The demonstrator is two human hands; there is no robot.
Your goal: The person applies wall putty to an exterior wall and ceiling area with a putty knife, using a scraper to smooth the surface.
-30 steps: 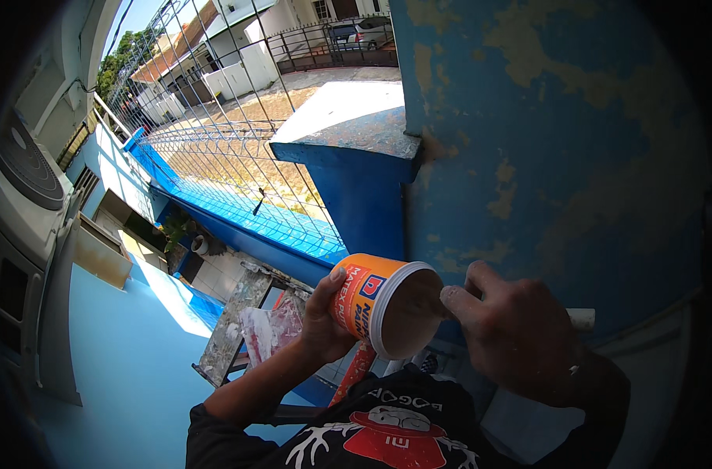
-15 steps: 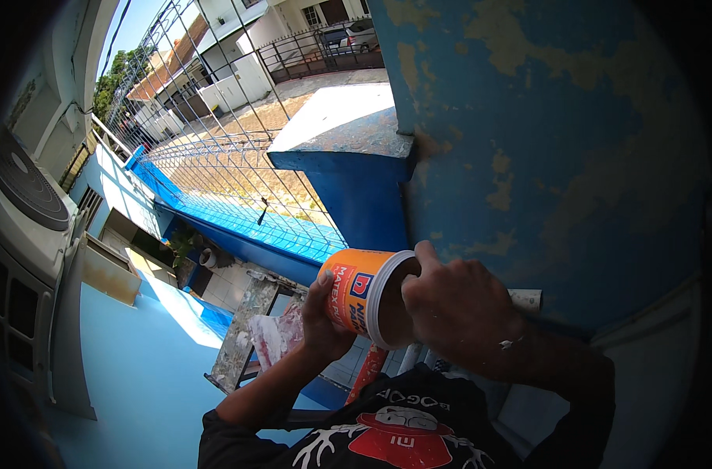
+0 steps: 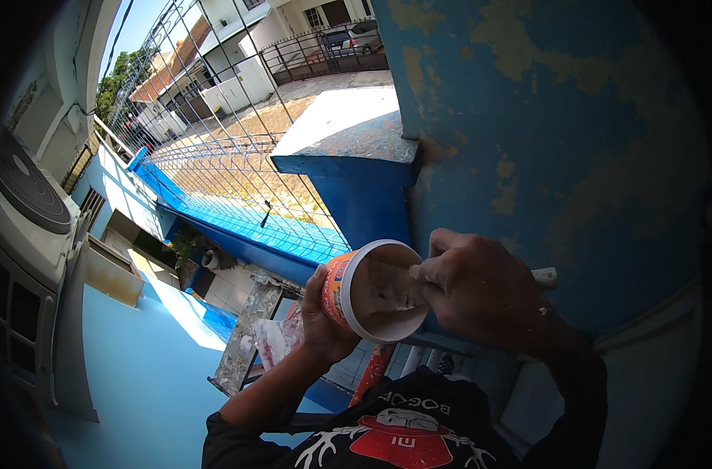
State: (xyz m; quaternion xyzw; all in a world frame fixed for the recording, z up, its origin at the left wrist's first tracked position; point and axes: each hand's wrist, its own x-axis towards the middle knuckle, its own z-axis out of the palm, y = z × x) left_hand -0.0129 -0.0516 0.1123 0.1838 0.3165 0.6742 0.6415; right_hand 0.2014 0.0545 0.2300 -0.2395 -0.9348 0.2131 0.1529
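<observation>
My left hand (image 3: 326,316) is closed around the side of an orange and white plastic paint tub (image 3: 338,289). The tub is tipped so that its open, white-rimmed mouth turns toward my right hand. My right hand (image 3: 485,289) is closed at the mouth, on a flat-ended tool (image 3: 391,289) whose pale, smeared end lies inside the tub. A whitish round handle end (image 3: 545,277) sticks out past that hand and seems to belong to the tool. Its exact kind is unclear, as my fingers cover the middle. Pale residue coats the tub's inner wall.
Ahead stand a blue pillar (image 3: 364,195) and wire fence (image 3: 223,156); a peeling blue wall (image 3: 559,156) rises at right. Below are a paint-stained plank (image 3: 246,344), a white-and-red smeared bag (image 3: 276,340) and a red pole (image 3: 374,374). An air-conditioner unit (image 3: 31,234) is at left.
The tub has turned, so its mouth and inside now show more. My right hand has moved slightly up and right, and the tool's flat end has come into sight inside the tub.
</observation>
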